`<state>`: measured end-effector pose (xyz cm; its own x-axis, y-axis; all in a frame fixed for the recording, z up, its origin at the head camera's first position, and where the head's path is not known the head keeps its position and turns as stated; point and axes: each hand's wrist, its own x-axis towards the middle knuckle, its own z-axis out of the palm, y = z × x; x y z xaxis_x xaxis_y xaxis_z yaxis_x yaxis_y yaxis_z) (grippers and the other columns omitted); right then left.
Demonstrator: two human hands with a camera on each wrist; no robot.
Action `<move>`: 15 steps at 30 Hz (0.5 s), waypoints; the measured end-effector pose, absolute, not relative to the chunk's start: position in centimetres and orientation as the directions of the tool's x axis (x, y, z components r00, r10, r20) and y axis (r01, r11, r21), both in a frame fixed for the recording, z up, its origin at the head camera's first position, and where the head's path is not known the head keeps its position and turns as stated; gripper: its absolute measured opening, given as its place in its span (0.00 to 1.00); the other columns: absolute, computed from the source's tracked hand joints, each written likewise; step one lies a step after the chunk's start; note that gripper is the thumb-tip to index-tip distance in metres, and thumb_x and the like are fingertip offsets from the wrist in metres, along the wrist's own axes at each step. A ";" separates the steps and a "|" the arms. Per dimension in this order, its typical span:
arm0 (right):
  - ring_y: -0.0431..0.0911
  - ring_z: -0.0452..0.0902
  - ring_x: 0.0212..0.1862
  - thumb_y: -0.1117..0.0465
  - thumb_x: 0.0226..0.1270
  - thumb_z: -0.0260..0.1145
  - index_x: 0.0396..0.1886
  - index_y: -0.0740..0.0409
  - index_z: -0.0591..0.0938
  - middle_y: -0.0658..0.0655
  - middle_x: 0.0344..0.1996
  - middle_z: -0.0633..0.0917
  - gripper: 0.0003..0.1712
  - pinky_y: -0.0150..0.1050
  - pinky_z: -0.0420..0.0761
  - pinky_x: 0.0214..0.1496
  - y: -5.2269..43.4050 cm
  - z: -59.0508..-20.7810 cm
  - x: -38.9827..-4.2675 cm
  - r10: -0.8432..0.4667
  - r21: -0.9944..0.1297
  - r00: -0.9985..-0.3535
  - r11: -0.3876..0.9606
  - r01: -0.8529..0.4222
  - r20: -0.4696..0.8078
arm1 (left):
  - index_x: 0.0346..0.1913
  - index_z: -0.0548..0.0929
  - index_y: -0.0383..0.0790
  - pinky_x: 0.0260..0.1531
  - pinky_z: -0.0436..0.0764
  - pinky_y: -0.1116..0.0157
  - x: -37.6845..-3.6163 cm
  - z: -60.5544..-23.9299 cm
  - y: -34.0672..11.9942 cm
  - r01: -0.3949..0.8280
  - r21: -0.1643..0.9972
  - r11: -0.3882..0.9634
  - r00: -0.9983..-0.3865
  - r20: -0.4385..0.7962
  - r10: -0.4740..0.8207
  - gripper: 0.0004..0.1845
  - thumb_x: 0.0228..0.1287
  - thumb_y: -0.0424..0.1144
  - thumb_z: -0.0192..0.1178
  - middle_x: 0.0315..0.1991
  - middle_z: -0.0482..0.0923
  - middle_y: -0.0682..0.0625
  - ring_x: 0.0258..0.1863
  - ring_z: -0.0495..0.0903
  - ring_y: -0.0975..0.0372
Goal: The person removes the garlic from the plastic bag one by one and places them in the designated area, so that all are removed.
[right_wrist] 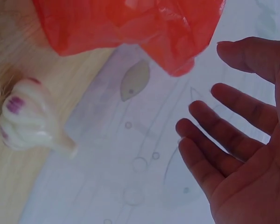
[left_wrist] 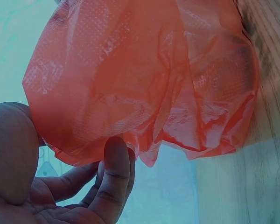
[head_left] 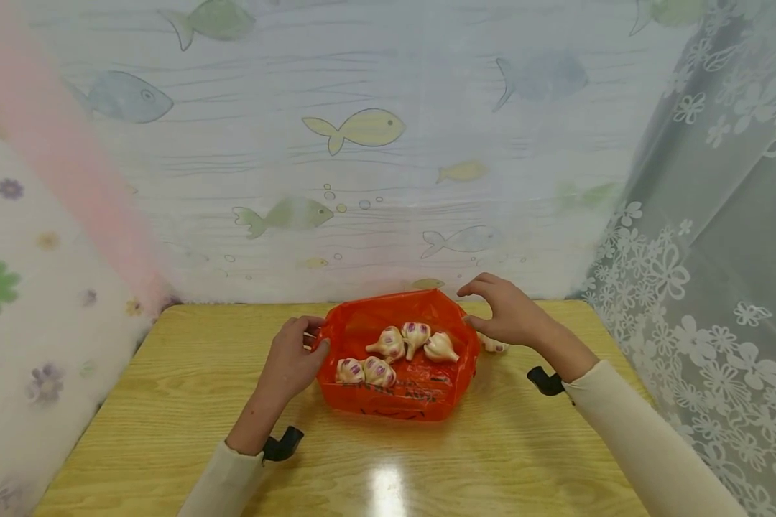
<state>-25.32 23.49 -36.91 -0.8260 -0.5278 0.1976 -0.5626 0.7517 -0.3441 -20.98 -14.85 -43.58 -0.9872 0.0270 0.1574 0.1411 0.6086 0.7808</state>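
Note:
An orange plastic bag (head_left: 397,391) lies open on the wooden table (head_left: 187,388) with several purple-streaked garlic bulbs (head_left: 404,341) inside. My left hand (head_left: 294,359) holds the bag's left rim, thumb on the edge and fingers curled outside; in the left wrist view the fingers (left_wrist: 114,177) curl under the bag's (left_wrist: 144,79) hanging edge. My right hand (head_left: 504,312) hovers over the bag's right rim, fingers spread and holding nothing. One garlic bulb (head_left: 494,346) lies on the table just outside the bag beneath that hand. The right wrist view shows this bulb (right_wrist: 30,119), the bag (right_wrist: 130,23) and the spread fingers (right_wrist: 224,135).
A fish-patterned curtain (head_left: 362,179) hangs behind the table, a white lace curtain (head_left: 705,251) at the right and a flowered one (head_left: 13,301) at the left. Black wrist mounts (head_left: 283,444) sit on both forearms. Bare tabletop lies in front of the bag.

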 end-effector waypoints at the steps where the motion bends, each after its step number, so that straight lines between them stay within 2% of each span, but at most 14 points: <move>1: 0.60 0.80 0.61 0.61 0.70 0.74 0.61 0.61 0.84 0.62 0.57 0.83 0.22 0.62 0.80 0.64 23.3 -36.9 -25.3 -0.531 -0.346 -0.824 0.749 -0.565 0.198 | 0.63 0.80 0.34 0.53 0.87 0.51 -21.0 -43.6 -14.8 0.142 0.780 0.609 -0.987 0.157 0.029 0.20 0.71 0.34 0.65 0.55 0.79 0.41 0.51 0.79 0.51; 9: 0.57 0.80 0.58 0.60 0.68 0.76 0.61 0.64 0.83 0.61 0.56 0.83 0.24 0.58 0.82 0.63 21.7 -36.8 -25.0 -0.557 -0.359 -0.808 0.727 -0.586 0.190 | 0.63 0.80 0.34 0.53 0.87 0.51 -21.1 -43.8 -15.0 0.160 0.775 0.611 -0.985 0.168 0.044 0.19 0.72 0.34 0.64 0.54 0.79 0.40 0.51 0.80 0.50; 15: 0.60 0.81 0.54 0.63 0.68 0.75 0.58 0.64 0.84 0.63 0.53 0.83 0.21 0.57 0.82 0.60 20.7 -36.9 -24.9 -0.600 -0.369 -0.773 0.684 -0.629 0.206 | 0.63 0.80 0.34 0.53 0.87 0.51 -21.1 -43.8 -15.1 0.155 0.774 0.614 -0.986 0.163 0.043 0.20 0.72 0.34 0.65 0.54 0.79 0.41 0.51 0.79 0.50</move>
